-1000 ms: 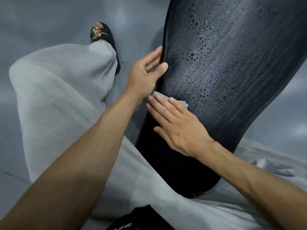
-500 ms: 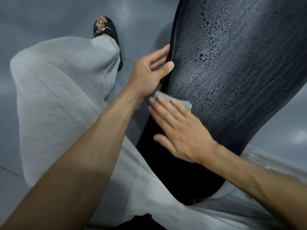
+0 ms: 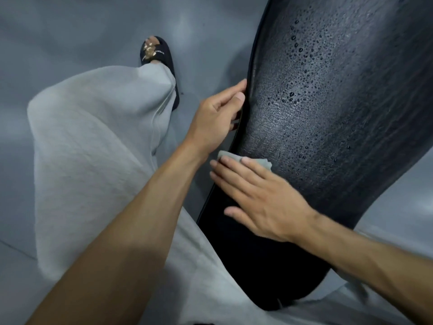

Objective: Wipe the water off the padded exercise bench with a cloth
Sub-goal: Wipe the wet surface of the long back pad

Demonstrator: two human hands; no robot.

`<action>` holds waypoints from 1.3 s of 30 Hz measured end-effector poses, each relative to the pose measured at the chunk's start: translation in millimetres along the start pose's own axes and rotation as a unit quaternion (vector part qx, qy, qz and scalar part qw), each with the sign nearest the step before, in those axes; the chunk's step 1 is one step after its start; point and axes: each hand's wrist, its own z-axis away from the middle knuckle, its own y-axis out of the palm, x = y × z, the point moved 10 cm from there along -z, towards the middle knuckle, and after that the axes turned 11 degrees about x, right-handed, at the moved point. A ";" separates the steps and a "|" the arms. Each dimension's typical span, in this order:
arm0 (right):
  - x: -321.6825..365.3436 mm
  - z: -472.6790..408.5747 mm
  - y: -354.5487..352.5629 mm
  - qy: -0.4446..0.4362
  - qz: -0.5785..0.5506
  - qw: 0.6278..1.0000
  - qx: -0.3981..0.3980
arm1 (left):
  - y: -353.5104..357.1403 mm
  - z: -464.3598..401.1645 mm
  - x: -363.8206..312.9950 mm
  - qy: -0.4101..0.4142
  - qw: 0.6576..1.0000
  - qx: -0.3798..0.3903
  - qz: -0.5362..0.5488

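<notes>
Since prev frame right hand (image 3: pixel 264 200) w/ cloth (image 3: pixel 255 160) slid slightly nearer along bench (image 3: pixel 328 113), fingers spread flat pressing it at left edge below steadying left hand (image 3: pixel 218 116) curled on edge; mid-wipe, next probably sweep toward far droplets (image 3: pixel 297 66).

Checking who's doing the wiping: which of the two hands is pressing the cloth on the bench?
The right hand: its flat fingers press the grey cloth on the black bench. The left hand only grips the bench's edge.
</notes>
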 end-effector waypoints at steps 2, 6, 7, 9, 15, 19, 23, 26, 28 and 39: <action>-27.4 -8.8 -10.9 0.034 0.008 0.999 -0.018 | -1.3 3.6 -5.5 0.006 1.000 -0.003 -0.016; -53.2 -17.4 -27.2 0.126 -0.010 0.991 -0.043 | -0.6 8.2 -7.9 0.001 1.000 -0.005 0.010; -40.9 -14.4 -21.6 0.120 -0.016 0.992 -0.035 | 1.1 8.3 -7.0 -0.006 1.000 0.003 0.016; -8.7 -4.3 -6.7 0.081 -0.024 0.996 -0.011 | 4.9 6.9 -6.3 -0.014 0.999 0.018 0.029; -42.8 -13.4 -19.6 0.083 -0.005 0.996 -0.026 | 6.5 8.6 -10.7 -0.010 0.999 0.012 0.039; -43.5 -14.8 -22.7 0.126 -0.033 0.991 -0.026 | 5.6 10.6 -11.5 0.000 0.999 0.005 0.044; -3.0 7.1 -3.0 0.054 -0.034 0.998 0.001 | 8.0 7.9 -6.2 -0.025 0.998 0.015 0.056; -37.1 -7.9 -17.7 0.063 -0.016 0.998 -0.015 | 6.4 7.1 -3.1 -0.030 0.996 0.009 0.078; -74.5 -23.3 -37.4 0.115 -0.004 0.993 -0.037 | 4.1 7.6 -1.9 -0.027 0.995 -0.003 0.095; -50.8 -24.3 -28.7 0.052 0.010 0.999 -0.007 | -0.9 6.1 -1.8 -0.038 0.993 -0.020 0.107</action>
